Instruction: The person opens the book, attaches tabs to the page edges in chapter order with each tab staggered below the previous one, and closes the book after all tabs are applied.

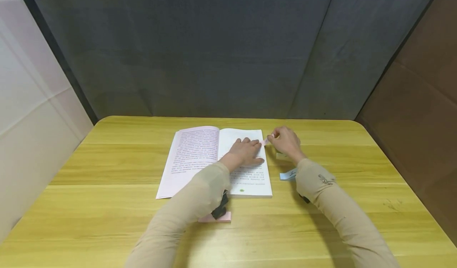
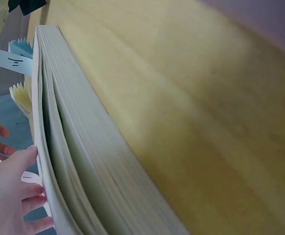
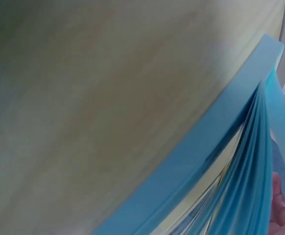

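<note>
Sleeves [image 1: 171, 224], head view: nearest; the left one crosses the near edge of the open book [image 1: 192, 157], the right one passes to the book's right.
Pink pad [image 1: 225, 218]: on the desk [image 1: 89, 220], just in front of the book.
Left hand [image 1: 246, 152]: fingers spread, laid on the book's right page.
Right hand [image 1: 287, 141]: pinches a pink slip [image 1: 264, 142] at the book's right edge.
Yellow pad [image 1: 282, 156] and blue pad [image 1: 287, 175]: right of the book, the yellow one farther back.
Page edges [image 2: 79, 117], left wrist view: close up, slightly parted; the left thumb touches the book's edge.
Blue sheets [image 3: 248, 191], right wrist view: fanned close up; fingers [image 3: 279, 210] show beyond, whose grip I cannot tell here.
</note>
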Available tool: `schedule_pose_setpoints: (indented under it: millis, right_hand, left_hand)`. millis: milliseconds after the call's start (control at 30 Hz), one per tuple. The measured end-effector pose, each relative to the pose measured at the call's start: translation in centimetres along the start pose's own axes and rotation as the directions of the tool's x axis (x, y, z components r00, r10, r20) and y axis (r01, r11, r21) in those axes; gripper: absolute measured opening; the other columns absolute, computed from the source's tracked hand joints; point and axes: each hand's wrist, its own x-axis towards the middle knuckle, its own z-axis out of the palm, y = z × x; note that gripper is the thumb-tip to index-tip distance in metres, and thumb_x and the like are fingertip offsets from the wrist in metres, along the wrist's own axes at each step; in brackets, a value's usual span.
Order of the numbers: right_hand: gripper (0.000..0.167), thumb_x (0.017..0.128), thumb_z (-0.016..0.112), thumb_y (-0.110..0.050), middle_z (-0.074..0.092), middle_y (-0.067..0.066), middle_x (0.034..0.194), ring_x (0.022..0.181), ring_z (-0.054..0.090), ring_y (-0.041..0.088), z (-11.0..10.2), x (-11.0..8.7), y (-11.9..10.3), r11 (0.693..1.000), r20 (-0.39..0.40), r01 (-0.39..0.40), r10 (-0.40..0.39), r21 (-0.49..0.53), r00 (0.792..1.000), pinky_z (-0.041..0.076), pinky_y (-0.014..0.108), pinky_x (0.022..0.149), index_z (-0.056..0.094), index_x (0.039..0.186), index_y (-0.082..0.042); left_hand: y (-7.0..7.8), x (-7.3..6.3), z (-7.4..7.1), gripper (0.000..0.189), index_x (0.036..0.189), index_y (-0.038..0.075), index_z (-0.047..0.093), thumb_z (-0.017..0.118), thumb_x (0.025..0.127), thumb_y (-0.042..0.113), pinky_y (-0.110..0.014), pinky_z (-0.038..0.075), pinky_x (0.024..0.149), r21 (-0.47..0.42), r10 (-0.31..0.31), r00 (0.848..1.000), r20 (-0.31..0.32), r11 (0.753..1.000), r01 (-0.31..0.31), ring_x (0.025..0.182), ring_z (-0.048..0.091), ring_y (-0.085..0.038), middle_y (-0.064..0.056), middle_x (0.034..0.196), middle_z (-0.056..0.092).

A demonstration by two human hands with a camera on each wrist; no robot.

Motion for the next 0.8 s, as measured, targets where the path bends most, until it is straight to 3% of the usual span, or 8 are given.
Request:
schedule_pose_setpoints:
  millis: [333,567,800]
  right_hand:
    - [0.021,0.083,0.054,-0.031,0.055,0.006,0.086,0.071,0.049,0.022,0.0,0.1,0.8,1.000,0.028,0.002,-0.002,-0.030,1.000,0.037,0.035,0.059,0.059,0.081,-0.010]
    - [0.021,0.083,0.055,-0.030,0.056,0.004,0.079,0.070,0.050,0.022,-0.3,0.6,1.6,0.998,0.036,-0.022,0.025,-0.061,0.999,0.037,0.035,0.059,0.059,0.079,-0.010]
    - [0.018,0.081,0.056,-0.029,0.057,0.003,0.076,0.069,0.050,0.021,-0.4,0.7,1.9,0.997,0.024,-0.018,0.020,-0.076,1.000,0.039,0.036,0.059,0.061,0.077,-0.011]
  left_hand:
    - [0.3,0.3,0.0,0.065,0.135,0.015,0.035,0.039,0.085,0.057,-0.044,0.018,0.099,0.029,0.001,1.000,-0.013,1.000,-0.001,0.124,0.027,-0.023,0.000,0.138,0.031]
    - [0.4,0.7,-0.2,0.066,0.128,0.014,0.045,0.043,0.081,0.060,-0.042,0.023,0.097,0.030,-0.016,0.999,-0.030,0.999,0.017,0.114,0.037,-0.022,-0.001,0.126,0.045]
    - [0.5,0.8,-0.4,0.066,0.126,0.014,0.047,0.045,0.080,0.060,-0.039,0.027,0.093,0.070,0.002,1.000,-0.028,0.998,0.000,0.112,0.038,-0.021,-0.001,0.124,0.045]
